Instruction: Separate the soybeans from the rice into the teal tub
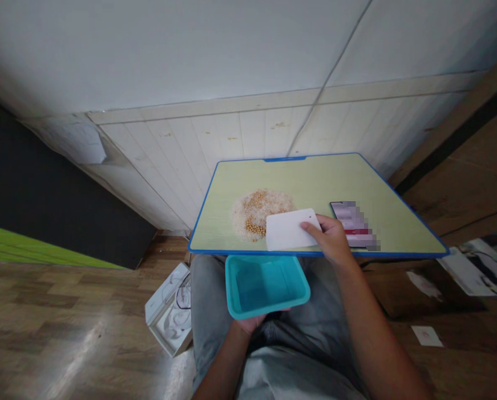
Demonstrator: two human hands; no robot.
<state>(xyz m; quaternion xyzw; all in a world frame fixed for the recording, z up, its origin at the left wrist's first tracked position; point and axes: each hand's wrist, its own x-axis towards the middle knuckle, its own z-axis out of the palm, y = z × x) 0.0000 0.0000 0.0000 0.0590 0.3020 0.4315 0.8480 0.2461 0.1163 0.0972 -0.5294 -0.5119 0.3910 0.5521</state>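
Two bare hands are at work, both holding something. The right hand (pixel 331 234) pinches a flat, white, rectangular card (pixel 291 230) with a small hole near one corner, its thumb on top and the fingers mostly behind. The left hand (pixel 251 323) holds a deep, teal, rectangular tub with rounded corners (pixel 269 311) from beneath; most of that hand is hidden by the tub. No grains show inside the tub, which sits over the lap in grey trousers (pixel 207 311), just below the near table edge.

Left of the right hand, and ahead of the left one, lies a spread pile of small white grains (pixel 239 214) mixed with round, yellow-tan beans (pixel 256 226). The card covers the near right part of this pile in the view; whether it touches the grains cannot be told. Just beyond the right hand, to its right, a flat device with a partly pixelated screen (pixel 352 222) lies on the pale green, blue-edged tabletop (pixel 336 175).

Farther out, left of the left hand, an open white box (pixel 160 300) sits on the brown wood-look floor (pixel 85 328). Ahead of both hands, a grey cable (pixel 336 64) runs down the whitish wall (pixel 190 55).
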